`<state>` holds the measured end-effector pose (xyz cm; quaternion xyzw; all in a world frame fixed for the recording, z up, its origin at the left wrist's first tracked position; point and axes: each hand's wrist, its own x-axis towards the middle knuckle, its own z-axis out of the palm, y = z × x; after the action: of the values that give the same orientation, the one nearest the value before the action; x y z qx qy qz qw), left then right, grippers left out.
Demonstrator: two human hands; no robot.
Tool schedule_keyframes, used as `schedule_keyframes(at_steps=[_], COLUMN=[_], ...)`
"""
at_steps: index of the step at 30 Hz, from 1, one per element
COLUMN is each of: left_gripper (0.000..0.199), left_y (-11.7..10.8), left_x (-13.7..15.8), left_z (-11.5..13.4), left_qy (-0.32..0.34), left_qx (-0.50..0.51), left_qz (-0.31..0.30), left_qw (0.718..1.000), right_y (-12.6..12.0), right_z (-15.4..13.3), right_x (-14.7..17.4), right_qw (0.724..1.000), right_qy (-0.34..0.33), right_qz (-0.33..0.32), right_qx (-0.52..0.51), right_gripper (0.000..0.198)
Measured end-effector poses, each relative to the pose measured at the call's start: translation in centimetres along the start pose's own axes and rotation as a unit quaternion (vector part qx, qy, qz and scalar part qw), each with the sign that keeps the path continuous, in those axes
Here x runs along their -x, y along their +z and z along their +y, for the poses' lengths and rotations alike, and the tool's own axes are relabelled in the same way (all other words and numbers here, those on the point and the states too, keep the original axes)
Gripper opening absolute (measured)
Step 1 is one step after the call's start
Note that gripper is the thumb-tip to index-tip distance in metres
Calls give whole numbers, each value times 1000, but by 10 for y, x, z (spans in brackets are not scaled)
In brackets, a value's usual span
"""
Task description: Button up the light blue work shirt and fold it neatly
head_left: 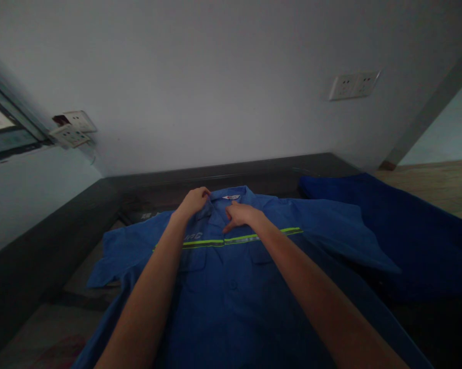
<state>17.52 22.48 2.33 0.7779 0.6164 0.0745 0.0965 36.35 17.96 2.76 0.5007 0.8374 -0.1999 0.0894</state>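
Observation:
A blue short-sleeved work shirt (215, 302) lies spread out with its front up and its collar away from me. A yellow-green and silver stripe crosses its chest, and a white label shows inside the neck. My left hand (195, 200) is at the left side of the collar, its fingers curled over the collar's edge and closed on it. Over the right side of the neck opening, just below the label, rests my right hand (242, 214). Its thumb and forefinger are apart on the cloth; the other fingers are partly hidden.
The shirt lies on a dark surface with a raised dark border (215, 171) along the wall. A darker blue cloth (411, 230) lies at the right. Wall sockets (354, 85) are at the upper right, and a socket with a plugged-in adapter (71, 134) at the left.

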Motion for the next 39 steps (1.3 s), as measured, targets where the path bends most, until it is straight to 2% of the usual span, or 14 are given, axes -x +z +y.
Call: schedule_keyframes(at_steps=[3, 7, 11, 15, 17, 20, 22, 27, 30, 39], left_gripper=[37, 36, 48, 58, 60, 62, 62, 61, 62, 65], left_y=[5, 20, 38, 51, 53, 52, 51, 58, 67, 77], left_x=[-3, -8, -8, -6, -6, -7, -7, -6, -5, -3], left_z=[-8, -7, 1, 6, 6, 5, 5, 9, 11, 7], left_qy=[-22, -20, -29, -49, -52, -50, -46, -46, -54, -57], left_qx=[-30, -56, -76, -92, -97, -102, -105, -106, -98, -87], left_qz=[7, -43, -69, -71, -67, -57, -39, 27, 42, 40], left_qw=[999, 997, 994, 992, 992, 992, 993, 993, 993, 994], right_y=[2, 4, 3, -6, -8, -3, 6, 35, 46, 51], right_z=[-1, 0, 3, 12, 20, 32, 38, 47, 50, 51], right_x=[1, 0, -5, -9, -10, -13, -18, -36, -43, -46], right_qw=[1000, 1000, 1000, 991, 981, 953, 939, 944, 944, 943], right_qy=[4, 5, -9, -22, 15, 108, 146, 138, 134, 158], right_qz=[-1, 8, 21, 114, 180, 275, 304, 290, 293, 288], right_qx=[1, 3, -16, -62, -66, -64, -69, -75, -68, -52], right_gripper=[69, 71, 65, 35, 34, 39, 44, 61, 66, 80])
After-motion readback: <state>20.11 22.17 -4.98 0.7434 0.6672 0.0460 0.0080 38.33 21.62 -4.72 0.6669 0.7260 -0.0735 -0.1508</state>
